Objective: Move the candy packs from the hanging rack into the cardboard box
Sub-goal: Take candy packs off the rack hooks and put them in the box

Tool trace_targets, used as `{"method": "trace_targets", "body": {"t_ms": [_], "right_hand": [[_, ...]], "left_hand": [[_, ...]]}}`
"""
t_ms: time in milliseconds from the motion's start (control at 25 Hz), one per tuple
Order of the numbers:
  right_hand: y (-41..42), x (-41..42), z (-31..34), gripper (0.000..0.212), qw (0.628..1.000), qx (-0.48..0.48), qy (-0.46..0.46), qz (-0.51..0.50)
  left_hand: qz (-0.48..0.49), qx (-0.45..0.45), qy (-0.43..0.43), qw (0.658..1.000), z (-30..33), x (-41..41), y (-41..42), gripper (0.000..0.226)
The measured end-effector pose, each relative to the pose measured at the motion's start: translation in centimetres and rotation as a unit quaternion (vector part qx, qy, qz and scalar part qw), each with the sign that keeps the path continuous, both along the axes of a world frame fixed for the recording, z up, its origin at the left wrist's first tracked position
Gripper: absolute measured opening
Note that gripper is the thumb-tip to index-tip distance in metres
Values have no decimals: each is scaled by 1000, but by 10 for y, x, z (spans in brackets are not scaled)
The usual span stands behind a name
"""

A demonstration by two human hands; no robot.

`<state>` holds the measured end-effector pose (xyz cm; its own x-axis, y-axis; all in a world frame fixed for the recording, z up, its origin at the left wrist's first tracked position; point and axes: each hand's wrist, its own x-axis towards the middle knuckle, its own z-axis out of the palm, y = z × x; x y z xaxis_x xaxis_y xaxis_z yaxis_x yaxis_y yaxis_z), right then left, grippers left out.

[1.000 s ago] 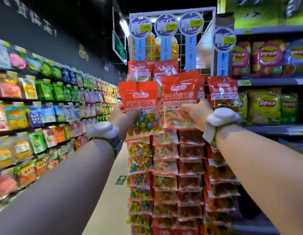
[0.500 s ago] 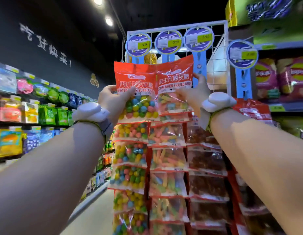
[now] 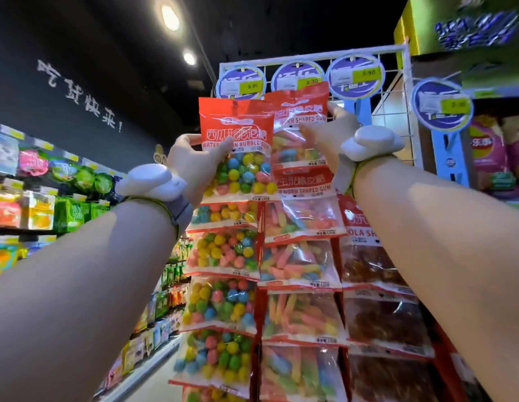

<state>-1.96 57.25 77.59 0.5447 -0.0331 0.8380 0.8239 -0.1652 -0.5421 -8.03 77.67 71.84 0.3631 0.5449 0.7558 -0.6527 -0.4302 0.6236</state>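
Note:
My left hand [image 3: 194,166] grips a red-topped pack of coloured bubble gum balls [image 3: 238,152] by its left edge, raised near the top of the white wire hanging rack [image 3: 391,91]. To its right, my right hand [image 3: 330,134] pinches a red-topped pack of worm-shaped gummies [image 3: 296,126], which sits partly behind the bubble gum pack. Both packs are held up at the level of the round blue price tags [image 3: 355,75]. Below hang columns of more bubble gum packs [image 3: 223,253], worm gummy packs [image 3: 298,265] and cola gummy packs [image 3: 371,262]. No cardboard box is in view.
Shelves of snack bags [image 3: 66,213] line the left side of the aisle under a dark wall. Chip bags [image 3: 490,152] fill shelves to the right of the rack. A strip of pale floor [image 3: 156,384] shows at the bottom, left of the rack.
Both hands have lifted their packs upward toward the top of the rack, and my view has tilted up with them. The grips on both packs look unchanged.

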Motion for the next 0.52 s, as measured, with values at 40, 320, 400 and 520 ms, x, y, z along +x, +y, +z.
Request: {"method": "trace_targets", "body": {"t_ms": [40, 320, 400, 520], "right_hand": [[2, 2, 4, 50, 1000, -2, 13, -5], [13, 3, -4, 32, 998, -1, 63, -13], [16, 0, -10, 32, 997, 16, 74, -1], [17, -7, -16, 33, 996, 31, 80, 9]], "left_hand": [[1, 1, 2, 1000, 2, 1, 2, 70], [-19, -2, 17, 1000, 4, 12, 18, 81], [-24, -2, 21, 999, 5, 14, 22, 81], [-42, -8, 32, 999, 7, 20, 27, 78]]}}
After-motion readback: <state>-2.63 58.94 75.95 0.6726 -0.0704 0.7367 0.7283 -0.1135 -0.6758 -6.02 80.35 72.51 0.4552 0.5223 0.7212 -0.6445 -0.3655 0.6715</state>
